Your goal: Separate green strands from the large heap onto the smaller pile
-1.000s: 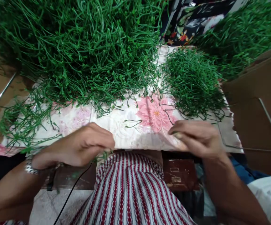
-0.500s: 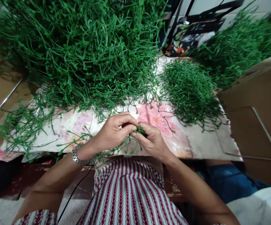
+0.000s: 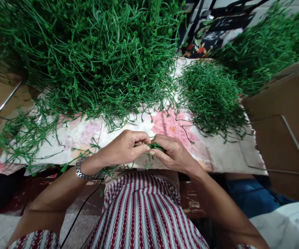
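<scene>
Close in front of my body, both hands meet over a small bunch of thin green stems (image 3: 156,146). My left hand (image 3: 125,148), with a metal watch at the wrist, pinches the stems between thumb and fingers. Opposite it, my right hand (image 3: 174,152) has its fingers curled round the same bunch, thumb pressed on it. My palms hide much of the bunch. Loose green stems with small forked tips lie under my left wrist. Beyond my hands rises a large heap of green stems (image 3: 95,65); a smaller pile (image 3: 214,97) sits to the right.
A floral cloth (image 3: 172,128) covers the tabletop. Scattered stems (image 3: 30,141) lie at its left end. Cardboard with a metal wire frame (image 3: 297,145) stands at the right, and another wire (image 3: 9,98) at the left. A flowered bag (image 3: 203,38) is behind. Someone's blue-clad leg (image 3: 253,197) shows at right.
My hands have shifted slightly; my right hand's fingers and thumb sit a little differently on the bunch. Both hands still hold the stems. The camera view has moved a little.
</scene>
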A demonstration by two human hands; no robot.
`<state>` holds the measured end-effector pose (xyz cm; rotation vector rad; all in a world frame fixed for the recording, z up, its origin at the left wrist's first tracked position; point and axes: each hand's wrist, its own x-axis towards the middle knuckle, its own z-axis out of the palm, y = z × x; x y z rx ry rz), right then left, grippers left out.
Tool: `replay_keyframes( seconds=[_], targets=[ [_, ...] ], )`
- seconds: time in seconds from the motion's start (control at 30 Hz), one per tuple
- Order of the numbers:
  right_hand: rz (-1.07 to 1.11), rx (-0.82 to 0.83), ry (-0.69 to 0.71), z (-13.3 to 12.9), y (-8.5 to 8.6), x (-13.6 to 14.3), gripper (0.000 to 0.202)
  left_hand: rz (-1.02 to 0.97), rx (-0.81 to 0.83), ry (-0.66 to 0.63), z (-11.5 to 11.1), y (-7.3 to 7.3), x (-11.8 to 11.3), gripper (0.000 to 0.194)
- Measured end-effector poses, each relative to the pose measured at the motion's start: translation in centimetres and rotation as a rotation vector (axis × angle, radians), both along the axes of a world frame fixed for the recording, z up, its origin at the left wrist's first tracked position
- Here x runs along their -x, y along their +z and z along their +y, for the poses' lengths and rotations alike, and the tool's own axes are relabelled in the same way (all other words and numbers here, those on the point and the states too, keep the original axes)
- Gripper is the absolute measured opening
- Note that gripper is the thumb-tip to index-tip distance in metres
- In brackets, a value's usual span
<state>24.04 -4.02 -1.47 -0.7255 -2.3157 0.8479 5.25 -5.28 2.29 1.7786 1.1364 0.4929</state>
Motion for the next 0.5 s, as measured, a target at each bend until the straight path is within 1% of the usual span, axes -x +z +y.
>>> replay_keyframes(
  seconds=[0.07,0.1,0.17,0.27,0.3,0.37,0.5],
  targets=[
    [-0.012,-0.056,0.05,0.0,0.1,0.0,0.021,0.012,0.017,-0.087,0.1,0.2,0.2,0.011],
    [-0.009,-0.063,0.095,-0.1,0.2,0.1,0.022,-0.004,0.038,-0.145,0.1,0.4,0.2,0.012],
    [0.016,-0.039,0.211,-0.4,0.6,0.1,0.024,-0.058,0.081,-0.286,0.0,0.7,0.4,0.015],
    [0.053,0.044,0.404,-0.8,1.1,0.0,0.025,-0.089,0.06,-0.463,-0.6,1.4,0.5,0.021],
    [0.062,0.072,0.457,-0.8,1.2,0.0,0.025,-0.082,0.046,-0.494,-0.7,1.5,0.6,0.023],
    [0.079,0.118,0.524,-0.7,1.3,-0.1,0.025,-0.069,0.046,-0.514,-0.9,1.6,0.6,0.026],
    [0.09,0.169,0.531,-0.7,1.1,0.1,0.023,-0.091,0.116,-0.517,-0.8,1.0,0.4,0.023]
  ],
)
